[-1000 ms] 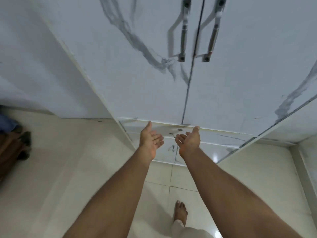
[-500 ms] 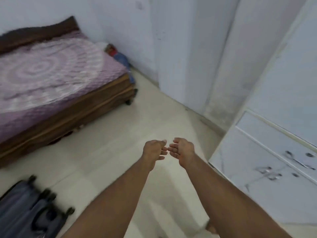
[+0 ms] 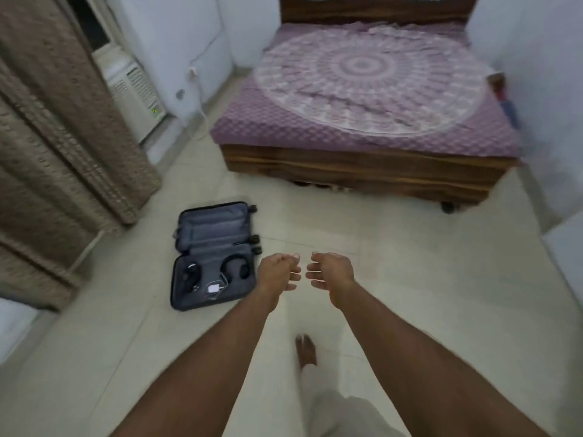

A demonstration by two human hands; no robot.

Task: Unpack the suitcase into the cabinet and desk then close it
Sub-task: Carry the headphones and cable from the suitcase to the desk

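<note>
A dark blue-grey suitcase [image 3: 189, 298] lies open on the tiled floor, left of centre. In its near half lie black headphones [image 3: 234, 267], a small black item [image 3: 191, 272] and a white charger [image 3: 214, 289] with a cable. Its far half shows only grey lining. My left hand [image 3: 277, 272] and my right hand [image 3: 331, 272] hang in front of me with loosely curled fingers, holding nothing. Both hands are to the right of the suitcase and apart from it. The cabinet is not in view.
A wooden bed [image 3: 362, 171] with a purple patterned cover stands ahead. A brown curtain [image 3: 53, 159] hangs at the left, with a white air cooler [image 3: 135, 93] beside it. White walls close the right side. My bare foot [image 3: 306, 351] is on the floor below my hands.
My view has swung from the white cabinet doors past the bed to the open suitcase. My hands dropped from raised and spread to loosely curled.
</note>
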